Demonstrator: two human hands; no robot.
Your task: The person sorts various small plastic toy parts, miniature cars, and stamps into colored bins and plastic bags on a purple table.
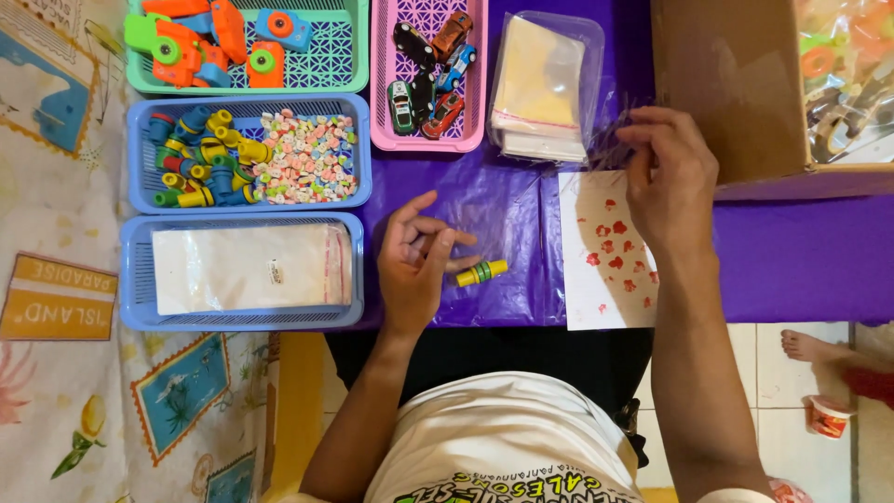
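Observation:
My left hand point(416, 261) rests on the purple table cover point(782, 261), its fingers loosely curled, beside a small yellow and green toy whistle point(481, 272) that lies just right of its fingertips. A thin clear plastic bag seems to lie under its fingers; I cannot tell whether the hand grips it. My right hand point(669, 177) hovers above a white sheet with red heart marks point(605, 270), its fingertips pinched on a bundle of thin dark twist ties point(610, 140).
At the left stand a green basket of toy cameras point(341, 70), a blue basket of whistles and small candies point(358, 154) and a blue basket of clear bags point(135, 279). A pink basket of toy cars point(382, 84), a stack of clear bags point(545, 84) and a cardboard box point(736, 84) stand behind. Another person's foot point(810, 346) is on the floor at right.

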